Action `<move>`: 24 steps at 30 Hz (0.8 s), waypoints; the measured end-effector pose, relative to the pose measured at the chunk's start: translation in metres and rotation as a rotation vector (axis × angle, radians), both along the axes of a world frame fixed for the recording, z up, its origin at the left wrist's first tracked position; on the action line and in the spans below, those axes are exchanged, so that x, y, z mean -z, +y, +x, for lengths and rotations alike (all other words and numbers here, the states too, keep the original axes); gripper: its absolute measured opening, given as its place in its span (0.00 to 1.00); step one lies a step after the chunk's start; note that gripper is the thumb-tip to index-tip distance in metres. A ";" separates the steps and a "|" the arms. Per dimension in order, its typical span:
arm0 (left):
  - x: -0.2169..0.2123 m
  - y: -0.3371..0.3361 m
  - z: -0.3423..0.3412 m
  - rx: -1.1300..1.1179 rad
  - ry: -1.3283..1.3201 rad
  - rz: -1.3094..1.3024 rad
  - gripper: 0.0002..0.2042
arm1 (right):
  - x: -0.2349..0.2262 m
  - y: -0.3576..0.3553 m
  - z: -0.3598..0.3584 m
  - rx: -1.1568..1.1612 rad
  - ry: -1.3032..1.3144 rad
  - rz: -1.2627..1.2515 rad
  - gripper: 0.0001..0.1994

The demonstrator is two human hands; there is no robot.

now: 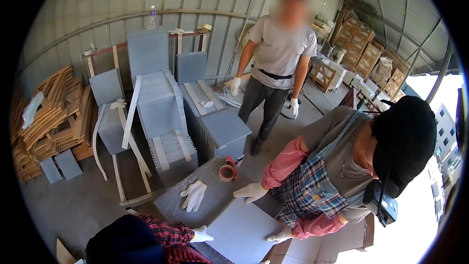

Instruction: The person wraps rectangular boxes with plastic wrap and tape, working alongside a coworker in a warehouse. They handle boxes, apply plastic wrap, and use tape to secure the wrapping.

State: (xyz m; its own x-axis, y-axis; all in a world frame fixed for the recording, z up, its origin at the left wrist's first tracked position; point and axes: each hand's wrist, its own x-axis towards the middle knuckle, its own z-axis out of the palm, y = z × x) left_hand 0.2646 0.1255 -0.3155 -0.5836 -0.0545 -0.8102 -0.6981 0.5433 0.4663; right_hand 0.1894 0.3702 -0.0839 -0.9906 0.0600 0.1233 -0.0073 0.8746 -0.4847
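Note:
Neither of my hands shows in the picture. A flat grey slab (242, 232) lies on the work surface at the bottom. A co-worker in a plaid apron (312, 183) touches its far corner and right edge with gloved hands. Another person, in a dark hat (124, 242) and red plaid sleeve, has a gloved hand (201, 234) at its left edge. A sliver of white glove (265, 262) shows at the bottom edge; whose it is I cannot tell. An unworn white glove (194, 195) and a red tape dispenser (227, 171) with a tape roll lie on the surface beyond.
Several stacks of grey slabs (159, 98) stand along the corrugated wall, with pale strips over them. Wooden frames (53, 112) are piled at left. A person in a light shirt (278, 54) stands behind the table. Wooden crates (359, 44) are at the back right.

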 end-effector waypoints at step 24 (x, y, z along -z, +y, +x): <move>0.024 0.006 0.023 -0.125 0.000 0.176 0.51 | -0.005 -0.022 0.036 0.074 -0.163 0.159 0.28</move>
State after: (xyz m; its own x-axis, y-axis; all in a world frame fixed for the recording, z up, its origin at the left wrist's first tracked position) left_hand 0.2880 0.1316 -0.3398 -0.5814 0.0159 -0.8135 -0.7548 0.3626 0.5465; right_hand 0.2255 0.3480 -0.0786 -0.9918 0.1255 -0.0240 0.1263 0.9354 -0.3301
